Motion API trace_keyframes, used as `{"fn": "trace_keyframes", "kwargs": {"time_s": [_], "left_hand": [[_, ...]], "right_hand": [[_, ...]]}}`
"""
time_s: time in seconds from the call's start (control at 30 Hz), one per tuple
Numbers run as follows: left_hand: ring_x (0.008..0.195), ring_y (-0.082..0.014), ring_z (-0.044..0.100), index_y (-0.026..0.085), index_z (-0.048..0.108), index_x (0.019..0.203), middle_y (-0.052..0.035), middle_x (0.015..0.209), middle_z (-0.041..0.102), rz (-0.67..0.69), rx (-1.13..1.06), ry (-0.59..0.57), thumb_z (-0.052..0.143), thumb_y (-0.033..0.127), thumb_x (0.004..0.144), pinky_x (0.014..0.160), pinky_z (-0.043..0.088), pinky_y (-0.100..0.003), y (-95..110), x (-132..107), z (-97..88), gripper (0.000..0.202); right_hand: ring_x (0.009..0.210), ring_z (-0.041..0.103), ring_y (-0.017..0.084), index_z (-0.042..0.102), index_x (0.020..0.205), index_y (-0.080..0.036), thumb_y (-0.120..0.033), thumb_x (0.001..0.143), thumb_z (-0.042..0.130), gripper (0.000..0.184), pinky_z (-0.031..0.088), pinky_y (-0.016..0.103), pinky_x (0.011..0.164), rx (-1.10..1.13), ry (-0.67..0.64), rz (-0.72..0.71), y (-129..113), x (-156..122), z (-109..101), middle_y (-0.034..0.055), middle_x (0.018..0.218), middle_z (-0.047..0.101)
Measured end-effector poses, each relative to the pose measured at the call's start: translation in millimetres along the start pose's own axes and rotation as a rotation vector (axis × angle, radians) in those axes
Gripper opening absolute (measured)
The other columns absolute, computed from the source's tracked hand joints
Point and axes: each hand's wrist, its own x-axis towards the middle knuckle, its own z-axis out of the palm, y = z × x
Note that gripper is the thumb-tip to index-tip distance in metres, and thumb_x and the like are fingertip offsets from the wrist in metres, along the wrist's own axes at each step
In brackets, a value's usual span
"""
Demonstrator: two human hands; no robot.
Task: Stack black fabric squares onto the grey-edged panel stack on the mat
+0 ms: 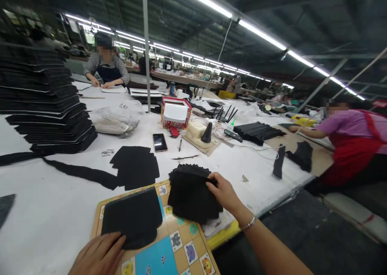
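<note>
Plainly, the right hand pinches the edge of a sheet on the fanned stack of black sheets, the fanning probably making single edges easy to catch. The left hand lies flat, fingers together at the near left corner of a black piece, seemingly steadying it on the patterned board. The stack covers part of the board's right edge, close to the near edge of the white table; left of the board there is more room for moving.
</note>
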Motion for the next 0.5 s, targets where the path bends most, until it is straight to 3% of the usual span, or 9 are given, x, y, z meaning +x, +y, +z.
{"fn": "trace_keyframes", "kwargs": {"time_s": [0.13, 0.23, 0.3, 0.4, 0.5], "left_hand": [[0.087, -0.0190, 0.060, 0.025, 0.062, 0.108, -0.0024, 0.097, 0.068, 0.129, 0.038, 0.054, 0.047, 0.043, 0.080, 0.079, 0.044, -0.031, 10, 9, -9.8, 0.036], [0.084, -0.0168, 0.060, 0.025, 0.063, 0.100, 0.0002, 0.091, 0.069, 0.140, 0.087, 0.074, 0.045, 0.028, 0.082, 0.083, 0.040, -0.033, 36, 17, -36.7, 0.026], [0.084, -0.0150, 0.060, 0.027, 0.063, 0.098, 0.0027, 0.090, 0.069, 0.115, 0.061, 0.023, 0.045, 0.026, 0.084, 0.086, 0.038, -0.032, 55, 21, -57.2, 0.022], [0.085, -0.0127, 0.059, 0.027, 0.062, 0.097, 0.0044, 0.090, 0.069, -0.020, -0.026, -0.041, 0.047, 0.033, 0.087, 0.088, 0.038, -0.028, 76, 26, -76.9, 0.019], [0.088, -0.0153, 0.058, 0.021, 0.063, 0.096, -0.0011, 0.094, 0.068, -0.248, -0.007, -0.014, 0.044, 0.028, 0.089, 0.085, 0.040, -0.030, 79, 29, -72.9, 0.021]], "right_hand": [[0.076, 0.059, 0.018, 0.052, 0.095, -0.019, -0.024, 0.078, 0.049, 0.018, 0.048, 0.033, 0.070, -0.098, 0.056, -0.009, 39, 16, 3, 0.0033, 0.085, 0.062], [0.094, 0.056, 0.028, 0.053, 0.103, -0.016, -0.024, 0.074, 0.055, 0.030, 0.045, 0.047, 0.082, -0.146, 0.087, -0.041, 42, 15, 3, 0.0136, 0.101, 0.059], [0.105, 0.051, 0.032, 0.052, 0.109, -0.014, -0.027, 0.078, 0.054, 0.034, 0.040, 0.053, 0.087, -0.201, 0.144, -0.115, 29, 10, 3, 0.0182, 0.111, 0.055], [0.103, 0.052, 0.029, 0.053, 0.110, -0.015, -0.028, 0.085, 0.047, 0.029, 0.042, 0.047, 0.088, -0.227, 0.173, -0.358, -13, -2, 9, 0.0158, 0.110, 0.056], [0.094, 0.055, 0.021, 0.056, 0.102, -0.018, -0.022, 0.088, 0.044, 0.019, 0.045, 0.037, 0.084, -0.078, -0.038, -0.571, -71, -14, 32, 0.0100, 0.100, 0.060]]}}
